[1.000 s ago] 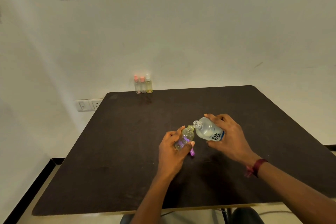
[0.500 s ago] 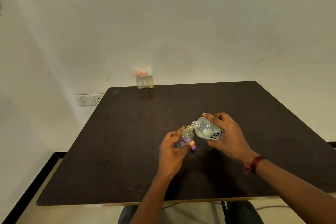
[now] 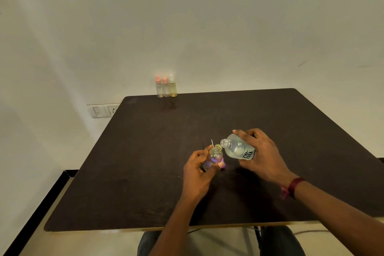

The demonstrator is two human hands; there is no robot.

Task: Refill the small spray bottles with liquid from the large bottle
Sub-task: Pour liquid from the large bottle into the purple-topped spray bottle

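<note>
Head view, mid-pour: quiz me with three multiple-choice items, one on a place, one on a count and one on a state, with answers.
1. Where do the capped spray bottles stand? A. the table's far edge B. its near edge C. the floor
2. How many are they? A. two B. three C. five
3. How is the large bottle? A. upright, capped B. tilted, uncapped, mouth by the small bottle's open neck C. lying flat

Answers: 1 A, they form a row along that far edge. 2 B, two pink caps and one white. 3 B, the right hand tilts it and the left hand holds the small bottle.
</note>
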